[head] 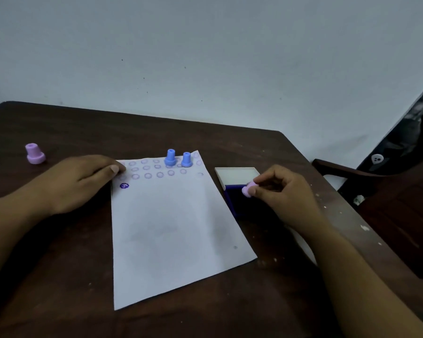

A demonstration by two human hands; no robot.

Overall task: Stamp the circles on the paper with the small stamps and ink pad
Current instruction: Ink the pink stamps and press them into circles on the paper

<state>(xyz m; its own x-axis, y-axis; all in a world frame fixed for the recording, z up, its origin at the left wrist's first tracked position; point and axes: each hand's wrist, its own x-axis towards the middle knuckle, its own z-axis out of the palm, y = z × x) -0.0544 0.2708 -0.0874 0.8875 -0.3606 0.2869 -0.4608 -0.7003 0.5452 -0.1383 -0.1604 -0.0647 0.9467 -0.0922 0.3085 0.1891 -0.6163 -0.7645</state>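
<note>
We cannot see the ink pad's near end, hidden under our right hand, whose fingers pinch a pink stamp over the pad, right of the paper. Left hand presses flat, fingers together, on the paper's upper left corner.

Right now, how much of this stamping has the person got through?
Barely begun. One dark purple print sits on the paper, below three rows of faint circles that look unstamped. The right hand pinches a pink stamp over the open ink pad, apparently inking it. The left hand steadies the sheet. Two blue stamps and another pink one stand unused.
</note>
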